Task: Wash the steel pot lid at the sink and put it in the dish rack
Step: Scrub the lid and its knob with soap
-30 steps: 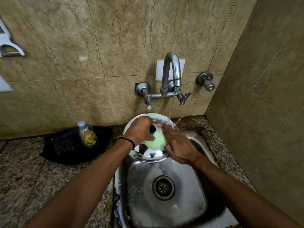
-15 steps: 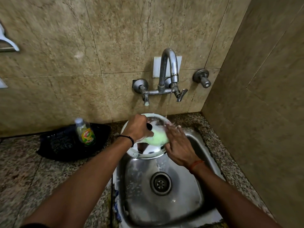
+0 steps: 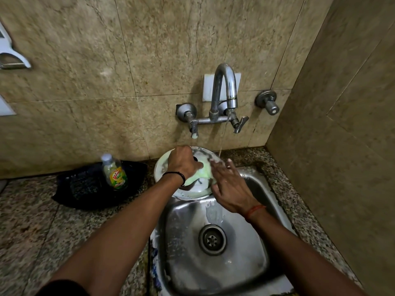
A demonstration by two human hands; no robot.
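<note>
While water runs: a thin stream falls from the tap (image 3: 224, 90) onto the far edge of the steel pot lid (image 3: 168, 165), which is held tilted over the back rim of the sink (image 3: 215, 272).
Left hand: the left hand (image 3: 182, 162) has its fingers curled round the dark knob at the lid's centre, holding the lid steady.
Right hand: the right hand (image 3: 229, 185) presses with mostly straight, spread fingers against the lid face, on a pale green scrubber (image 3: 202, 174) that shows between the two hands; nothing is pinched or gripped.
Stage: judged from the frame, this is mid-wash. Suds streak the lid and water is reaching it, so scrubbing and rinsing overlap.
Still to do: the lid looks in need of a full rinse, then a carry to the dish rack.
Rack: a dark slatted tray (image 3: 85, 189) sits on the counter left of the sink and may be the rack; it cannot be said for sure.
Surface: a speckled granite counter (image 3: 32, 231) surrounds the steel basin, whose drain (image 3: 212, 239) is open and wet.
Also present: a small bottle of green dish liquid (image 3: 114, 173) stands on the dark tray.
Room: tan marbled tiles cover the back wall (image 3: 149, 50) and the side wall at right; a separate valve (image 3: 268, 102) is mounted right of the tap.
</note>
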